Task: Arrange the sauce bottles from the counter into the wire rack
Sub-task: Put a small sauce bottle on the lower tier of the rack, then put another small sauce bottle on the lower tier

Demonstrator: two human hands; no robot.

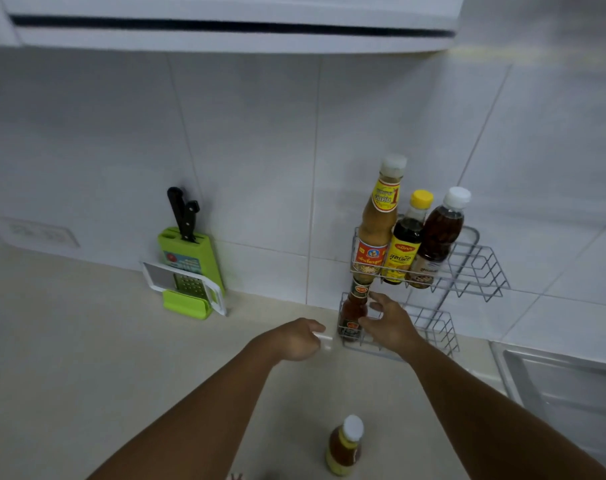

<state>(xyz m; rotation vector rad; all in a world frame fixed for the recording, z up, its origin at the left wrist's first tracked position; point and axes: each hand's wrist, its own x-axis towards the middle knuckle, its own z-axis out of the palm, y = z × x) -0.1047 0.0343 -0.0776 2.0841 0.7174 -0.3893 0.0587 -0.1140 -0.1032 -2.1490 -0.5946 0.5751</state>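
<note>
A two-tier wire rack (474,268) hangs on the tiled wall. Its upper tier holds a tall tan sauce bottle (377,223), a dark yellow-capped bottle (407,244) and a dark white-capped bottle (440,233). A reddish sauce bottle (353,313) stands at the left end of the lower tier (436,327). My right hand (391,323) is just right of it, fingers apart, thumb and forefinger touching its side. My left hand (299,339) is curled left of the rack, with a small blurred white thing at its fingertips. An orange sauce bottle (344,445) with a white cap stands on the counter, near me.
A green knife block (187,258) with black-handled knives and a white grater (183,284) lean against the wall at the left. A steel sink (564,386) lies at the right. A white cupboard (225,26) hangs overhead. A wall socket (41,233) is at the far left.
</note>
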